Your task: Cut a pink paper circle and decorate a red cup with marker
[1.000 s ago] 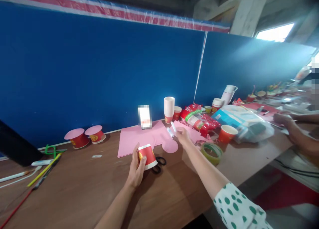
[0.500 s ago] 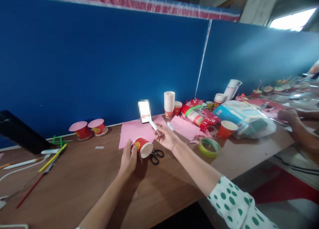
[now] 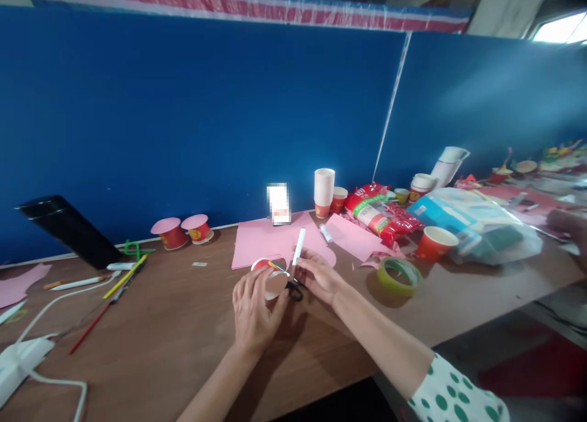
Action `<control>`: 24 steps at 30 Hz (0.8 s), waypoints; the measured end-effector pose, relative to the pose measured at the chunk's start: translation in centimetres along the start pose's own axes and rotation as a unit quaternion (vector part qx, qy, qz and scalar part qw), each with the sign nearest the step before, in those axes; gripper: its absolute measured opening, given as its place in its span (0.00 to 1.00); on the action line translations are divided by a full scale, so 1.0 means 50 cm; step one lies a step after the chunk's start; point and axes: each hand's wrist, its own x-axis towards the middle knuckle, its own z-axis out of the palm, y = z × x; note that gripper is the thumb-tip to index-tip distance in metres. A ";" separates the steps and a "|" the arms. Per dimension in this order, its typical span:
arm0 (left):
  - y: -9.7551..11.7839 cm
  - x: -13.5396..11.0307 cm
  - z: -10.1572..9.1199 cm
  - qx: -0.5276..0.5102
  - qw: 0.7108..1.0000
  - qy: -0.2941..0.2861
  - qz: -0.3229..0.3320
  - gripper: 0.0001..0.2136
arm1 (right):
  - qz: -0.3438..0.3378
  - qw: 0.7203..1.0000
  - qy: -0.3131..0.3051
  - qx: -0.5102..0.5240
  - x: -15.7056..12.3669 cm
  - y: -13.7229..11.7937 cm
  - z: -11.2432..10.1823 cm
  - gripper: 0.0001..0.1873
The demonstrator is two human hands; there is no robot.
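My left hand [image 3: 257, 306] is curled over a red and white paper cup [image 3: 276, 285], thumb in front and fingers across its top. The hand hides much of the cup. In my right hand [image 3: 318, 275] a slim white stick [image 3: 299, 246], perhaps a glue stick, is pinched and points upward. Black-handled scissors [image 3: 295, 292] lie on the table between the hands, partly covered. Behind them spreads pink paper [image 3: 250, 241], and a second white tube [image 3: 326, 233] rests at the right edge of it.
Two red cups with pink tops [image 3: 169, 233] stand by the blue partition. To the right are yellow-green tape [image 3: 398, 277], a red packet [image 3: 380, 214], a red cup [image 3: 437, 243] and a plastic bag [image 3: 481, 226]. A black bottle [image 3: 68, 229] and power strip [image 3: 27, 361] are left.
My left hand has turned over the cup, now hiding more of it. My right hand has swung the white stick more upright. The view has shifted a little left.
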 end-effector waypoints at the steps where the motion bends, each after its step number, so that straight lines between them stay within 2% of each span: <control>1: 0.007 0.001 -0.005 0.013 1.000 0.006 0.013 0.20 | -0.002 1.000 -0.002 -0.007 -0.007 0.003 0.003 0.19; 3: 0.018 0.006 -0.016 0.028 0.999 -0.004 0.025 0.21 | -0.007 1.000 -0.011 -0.029 -0.021 0.010 0.010 0.16; 6: 0.029 0.012 -0.029 0.039 0.998 -0.051 0.029 0.13 | -0.013 0.996 -0.022 -0.081 -0.041 0.019 0.017 0.15; 9: 0.034 0.008 -0.041 0.046 0.996 -0.053 0.055 0.08 | -0.027 0.987 -0.044 -0.153 -0.063 0.018 0.018 0.15; 11: 0.037 0.001 -0.053 0.058 0.994 -0.043 0.085 0.08 | -0.062 0.971 -0.060 -0.221 -0.080 0.008 0.015 0.15; 13: 0.041 -0.007 -0.069 0.069 0.989 -0.045 0.123 0.07 | -0.069 0.943 -0.082 -0.315 -0.101 -0.006 0.011 0.14; 15: 0.047 -0.015 -0.087 0.055 0.986 -0.052 0.148 0.09 | -0.047 0.918 -0.119 -0.374 -0.125 -0.019 0.011 0.14; 19: 0.060 -0.031 -0.121 -0.002 0.977 -0.082 0.196 0.15 | 0.070 0.905 -0.214 -0.360 -0.180 -0.038 0.035 0.24; 22: 0.067 -0.037 -0.145 -0.013 0.966 -0.106 0.234 0.14 | 0.097 0.896 -0.271 -0.338 -0.218 -0.054 0.056 0.26; 24: 0.071 -0.039 -0.160 -0.003 0.961 -0.104 0.256 0.13 | 0.111 0.886 -0.279 -0.352 -0.245 -0.059 0.048 0.26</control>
